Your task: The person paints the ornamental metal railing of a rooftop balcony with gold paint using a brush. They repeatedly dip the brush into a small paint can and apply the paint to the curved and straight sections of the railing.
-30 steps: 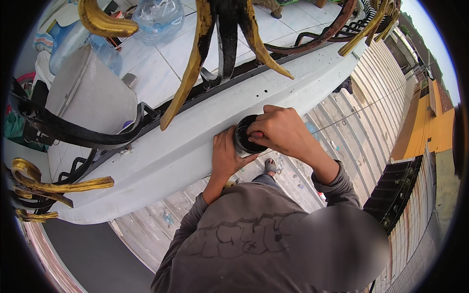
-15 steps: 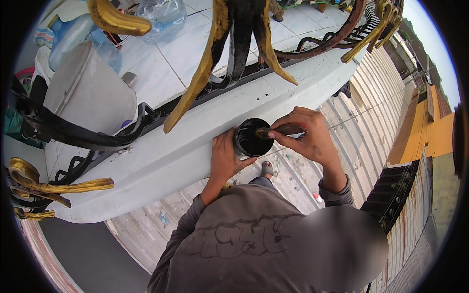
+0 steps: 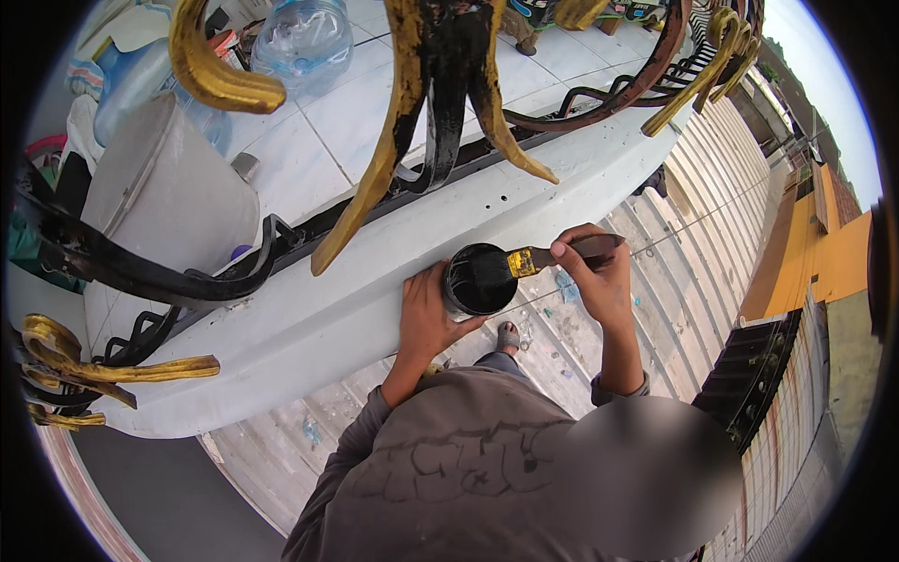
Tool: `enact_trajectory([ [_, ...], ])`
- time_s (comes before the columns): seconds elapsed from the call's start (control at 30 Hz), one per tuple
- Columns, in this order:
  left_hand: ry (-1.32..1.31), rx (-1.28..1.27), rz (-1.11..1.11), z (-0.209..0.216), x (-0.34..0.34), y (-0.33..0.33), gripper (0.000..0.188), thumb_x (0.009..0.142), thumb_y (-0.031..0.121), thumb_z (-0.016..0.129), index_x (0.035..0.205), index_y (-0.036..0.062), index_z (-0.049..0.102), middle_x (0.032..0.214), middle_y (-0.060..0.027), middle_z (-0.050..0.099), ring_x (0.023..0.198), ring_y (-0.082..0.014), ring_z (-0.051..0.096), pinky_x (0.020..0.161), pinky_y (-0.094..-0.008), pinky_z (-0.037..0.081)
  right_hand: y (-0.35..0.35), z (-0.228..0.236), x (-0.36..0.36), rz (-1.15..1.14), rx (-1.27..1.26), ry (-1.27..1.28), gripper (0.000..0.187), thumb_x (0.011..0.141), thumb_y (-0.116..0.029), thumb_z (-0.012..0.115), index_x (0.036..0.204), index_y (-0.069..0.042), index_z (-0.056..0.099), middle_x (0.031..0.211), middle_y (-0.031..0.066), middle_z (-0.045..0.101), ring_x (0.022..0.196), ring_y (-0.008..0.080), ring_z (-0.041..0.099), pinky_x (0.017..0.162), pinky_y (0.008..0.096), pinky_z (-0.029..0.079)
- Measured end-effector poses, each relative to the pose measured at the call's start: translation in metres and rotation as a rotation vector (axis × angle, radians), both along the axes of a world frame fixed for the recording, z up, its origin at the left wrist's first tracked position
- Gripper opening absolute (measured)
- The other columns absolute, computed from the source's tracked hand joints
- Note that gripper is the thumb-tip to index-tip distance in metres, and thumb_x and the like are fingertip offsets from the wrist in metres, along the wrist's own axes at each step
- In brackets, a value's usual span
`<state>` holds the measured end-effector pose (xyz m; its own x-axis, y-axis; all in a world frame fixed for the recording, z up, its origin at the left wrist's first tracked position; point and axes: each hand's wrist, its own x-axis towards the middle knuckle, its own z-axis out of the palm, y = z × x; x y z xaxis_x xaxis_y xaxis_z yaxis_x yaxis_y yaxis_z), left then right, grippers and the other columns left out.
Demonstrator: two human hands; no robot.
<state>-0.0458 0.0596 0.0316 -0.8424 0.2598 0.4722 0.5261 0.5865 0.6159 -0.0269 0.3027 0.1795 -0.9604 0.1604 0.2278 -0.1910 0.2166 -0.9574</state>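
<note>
My left hand (image 3: 424, 311) is closed round the side of a round can (image 3: 450, 298), keeping it upright against the outer edge of a white ledge (image 3: 309, 323). Black paint (image 3: 476, 283) shows inside the can. In my right hand (image 3: 602, 281), a paintbrush (image 3: 523, 262) is pinched by its dark handle. The brush lies nearly level, its yellow band at the can's right rim and its black bristles over or in the paint; whether the tips are dipped cannot be seen.
A wrought-iron railing with black bars and gold-painted curls (image 3: 375, 192) stands close above the ledge. Behind it are a grey bin (image 3: 178, 178), a clear water jug (image 3: 302, 47) and white floor tiles. A corrugated roof (image 3: 688, 253) lies below on the right.
My right hand has shifted right and slightly down, drawing the brush outward so its yellow band shows. My left hand and the can have moved slightly left and down in view.
</note>
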Motion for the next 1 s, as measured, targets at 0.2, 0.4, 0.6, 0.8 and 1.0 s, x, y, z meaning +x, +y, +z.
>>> enact_trajectory([
  [0.2, -0.005, 0.004, 0.008, -0.001, -0.001, 0.002, 0.102, 0.062, 0.045, 0.098, 0.139, -0.0022, 0.051, 0.130, -0.0208, 0.061, 0.119, -0.0432, 0.057, 0.103, -0.0529, 0.044, 0.016, -0.010, 0.004, -0.058, -0.123, -0.054, 0.021, 0.095, -0.018, 0.079, 0.094, 0.003, 0.073, 0.079, 0.0071, 0.072, 0.064, 0.0086, 0.061, 0.057, 0.0237, 0.046],
  [0.4, 0.071, -0.029, 0.050, -0.015, 0.001, 0.001, 0.106, 0.062, 0.052, 0.097, 0.137, -0.0065, 0.050, 0.128, -0.0251, 0.060, 0.116, -0.0465, 0.058, 0.103, -0.0558, 0.044, 0.014, -0.022, 0.008, -0.006, -0.208, -0.072, 0.022, 0.097, -0.019, 0.076, 0.098, 0.002, 0.070, 0.081, 0.0074, 0.070, 0.068, 0.0105, 0.064, 0.060, 0.0256, 0.048],
  [0.6, 0.019, 0.002, 0.086, -0.025, -0.001, 0.002, 0.112, 0.054, 0.045, 0.101, 0.138, -0.0058, 0.048, 0.128, -0.0252, 0.054, 0.119, -0.0446, 0.051, 0.102, -0.0545, 0.043, 0.011, -0.033, 0.011, 0.031, -0.226, -0.126, 0.029, 0.100, -0.031, 0.073, 0.103, -0.003, 0.068, 0.085, 0.0073, 0.073, 0.073, 0.0121, 0.071, 0.054, 0.0251, 0.048],
  [0.8, -0.025, -0.026, 0.111, -0.026, 0.000, 0.002, 0.112, 0.055, 0.045, 0.100, 0.139, -0.0063, 0.048, 0.130, -0.0260, 0.056, 0.120, -0.0466, 0.051, 0.103, -0.0559, 0.043, 0.012, -0.037, 0.012, 0.063, -0.253, -0.105, 0.032, 0.099, -0.035, 0.074, 0.104, -0.003, 0.069, 0.089, 0.0083, 0.075, 0.075, 0.0129, 0.072, 0.056, 0.0260, 0.051],
  [1.0, -0.051, -0.019, 0.134, -0.031, 0.000, 0.001, 0.111, 0.054, 0.046, 0.100, 0.138, -0.0050, 0.048, 0.125, -0.0240, 0.055, 0.119, -0.0453, 0.051, 0.104, -0.0536, 0.042, 0.013, -0.041, 0.017, 0.001, -0.241, -0.095, 0.032, 0.099, -0.034, 0.075, 0.104, -0.002, 0.070, 0.087, 0.0083, 0.076, 0.076, 0.0131, 0.073, 0.058, 0.0268, 0.052],
])
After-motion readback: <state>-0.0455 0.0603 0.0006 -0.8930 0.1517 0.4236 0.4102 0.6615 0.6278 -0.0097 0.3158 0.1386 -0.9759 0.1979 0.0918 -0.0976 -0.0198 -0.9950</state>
